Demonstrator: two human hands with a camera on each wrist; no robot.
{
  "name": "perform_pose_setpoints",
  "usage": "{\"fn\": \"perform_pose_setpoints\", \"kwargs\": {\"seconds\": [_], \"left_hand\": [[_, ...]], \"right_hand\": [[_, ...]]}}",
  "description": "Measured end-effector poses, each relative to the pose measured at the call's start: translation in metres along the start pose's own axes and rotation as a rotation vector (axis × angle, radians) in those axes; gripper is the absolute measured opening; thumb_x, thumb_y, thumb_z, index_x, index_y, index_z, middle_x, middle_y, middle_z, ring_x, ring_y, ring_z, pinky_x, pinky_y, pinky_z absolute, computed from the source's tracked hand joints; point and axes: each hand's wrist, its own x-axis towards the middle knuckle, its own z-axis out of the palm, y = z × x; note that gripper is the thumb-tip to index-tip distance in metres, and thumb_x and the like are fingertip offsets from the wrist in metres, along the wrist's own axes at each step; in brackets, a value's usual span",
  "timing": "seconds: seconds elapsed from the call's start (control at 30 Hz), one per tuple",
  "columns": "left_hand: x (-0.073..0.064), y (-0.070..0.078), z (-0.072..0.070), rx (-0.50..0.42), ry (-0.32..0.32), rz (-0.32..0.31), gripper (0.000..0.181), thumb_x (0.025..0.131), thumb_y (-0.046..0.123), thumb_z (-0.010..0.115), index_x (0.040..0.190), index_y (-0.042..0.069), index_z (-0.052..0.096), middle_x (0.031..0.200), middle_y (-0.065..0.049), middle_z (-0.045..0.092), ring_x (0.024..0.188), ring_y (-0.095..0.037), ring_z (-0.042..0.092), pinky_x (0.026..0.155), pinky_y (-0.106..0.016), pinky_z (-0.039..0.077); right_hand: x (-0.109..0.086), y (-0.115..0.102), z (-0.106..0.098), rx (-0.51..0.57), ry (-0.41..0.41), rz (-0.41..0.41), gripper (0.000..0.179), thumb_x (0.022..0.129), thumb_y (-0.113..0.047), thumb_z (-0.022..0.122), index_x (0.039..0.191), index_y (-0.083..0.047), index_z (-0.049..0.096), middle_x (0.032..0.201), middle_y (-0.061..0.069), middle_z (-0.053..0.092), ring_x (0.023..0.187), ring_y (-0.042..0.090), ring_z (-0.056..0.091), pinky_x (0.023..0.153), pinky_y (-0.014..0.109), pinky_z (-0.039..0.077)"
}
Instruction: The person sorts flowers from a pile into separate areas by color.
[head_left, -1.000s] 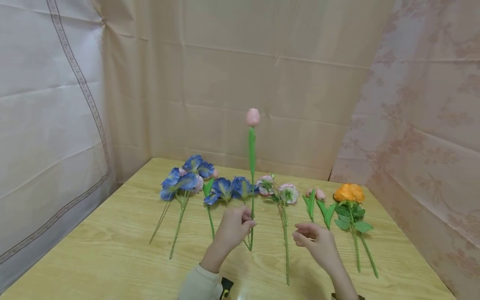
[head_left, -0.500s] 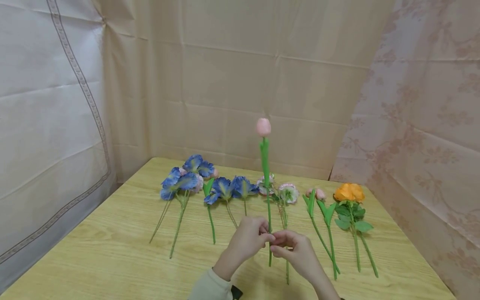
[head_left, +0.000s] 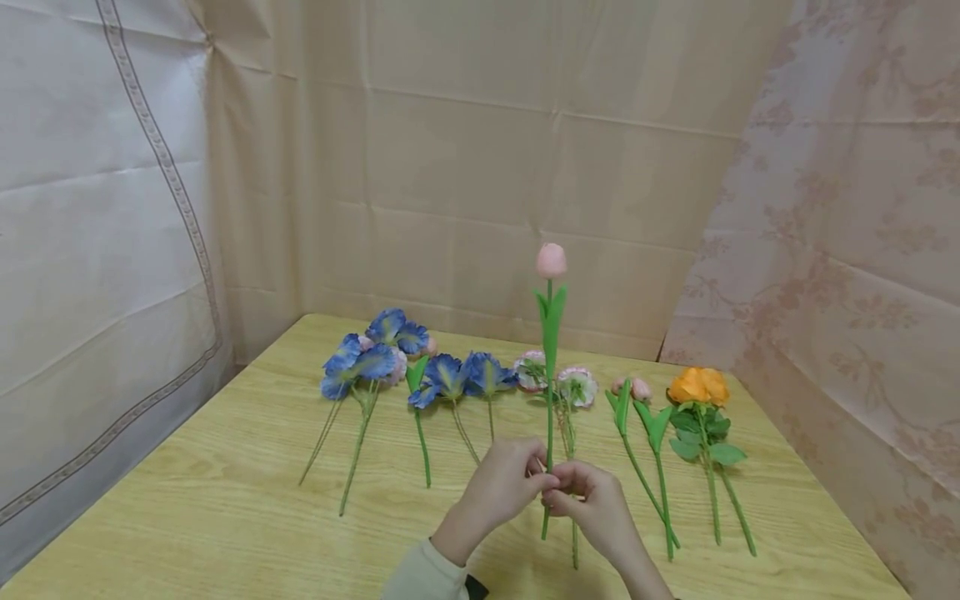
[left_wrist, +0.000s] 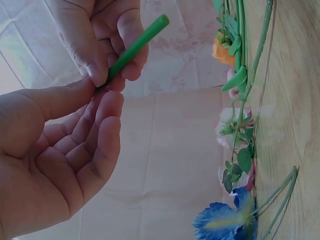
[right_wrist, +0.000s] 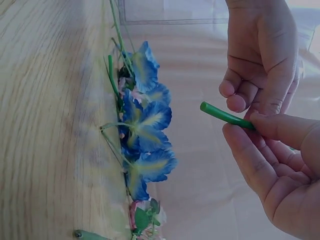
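A pink tulip point(head_left: 551, 262) with green leaves stands upright above the table in the head view. My left hand point(head_left: 504, 483) pinches its stem low down between thumb and fingers. Close against it, my right hand point(head_left: 596, 504) also pinches the stem with thumb and forefinger. The lower end of the green stem point(left_wrist: 140, 49) sticks out past both hands in the left wrist view, and its cut tip point(right_wrist: 205, 106) shows in the right wrist view. Behind the held flower lie pink-and-white flowers point(head_left: 577, 387), partly hidden by the stem and hands.
On the wooden table point(head_left: 225, 517) lie blue irises point(head_left: 446, 379) at the middle and more blue irises point(head_left: 360, 367) at the left. Two pink tulips point(head_left: 640, 389) and orange roses point(head_left: 697, 386) lie to the right. Cloth curtains point(head_left: 465, 167) hang around the table.
The tulip has moved right and slightly down with my left hand. My right hand came in from the right and took hold of the stem. The leaves have turned and now spread apart.
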Motion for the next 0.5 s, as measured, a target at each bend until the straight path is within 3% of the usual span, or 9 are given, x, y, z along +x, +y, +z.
{"fn": "perform_pose_setpoints", "kwargs": {"seconds": [0.33,0.5], "left_hand": [[-0.0011,0.0022,-0.0016,0.044,-0.07,-0.008,0.012,0.08,0.016,0.067,0.075,0.01,0.058,0.061,0.008,0.055,0.052,0.0,0.046,0.046,-0.016,0.038],[-0.0006,-0.0011,-0.0031,0.058,-0.079,0.009,0.011,0.082,0.018,0.065,0.082,0.008,0.063,0.065,0.007,0.057,0.056,0.0,0.049,0.05,-0.016,0.04]], "right_hand": [[-0.0008,0.0029,-0.0008,-0.036,-0.001,0.038,0.011,0.077,0.009,0.062,0.086,0.011,0.056,0.078,0.016,0.061,0.067,0.01,0.06,0.057,0.028,0.051],[-0.0002,0.0043,-0.0082,-0.1,0.04,0.06,0.013,0.078,0.005,0.064,0.088,0.01,0.057,0.078,0.014,0.061,0.066,0.013,0.06,0.056,0.027,0.051]]}}
